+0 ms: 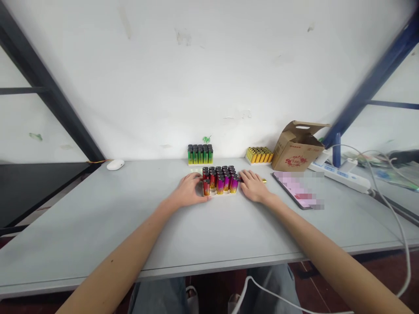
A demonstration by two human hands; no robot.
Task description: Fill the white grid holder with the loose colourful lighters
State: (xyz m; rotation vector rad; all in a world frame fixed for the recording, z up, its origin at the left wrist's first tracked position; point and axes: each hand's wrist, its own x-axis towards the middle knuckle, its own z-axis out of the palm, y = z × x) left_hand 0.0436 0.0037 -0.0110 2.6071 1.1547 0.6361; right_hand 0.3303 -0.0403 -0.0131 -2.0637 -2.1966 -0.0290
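Red and purple batteries with black tops [220,184] stand upright in a white tray [223,194] at the middle of the table, with a gap in the front row. My left hand [190,189] is at the tray's left side, its thumb at the front left corner and its fingers curving behind. What its fingertips touch is partly hidden. My right hand [254,185] lies palm down on the table just right of the batteries, fingers spread. A small gold-coloured piece [264,180] shows beside it.
Green batteries [200,154] and yellow batteries [259,155] stand in trays by the wall. A cardboard box [297,150], a pink-screened device [296,189] and a power strip [342,174] with white cables are at right. A white case [115,164] lies at back left.
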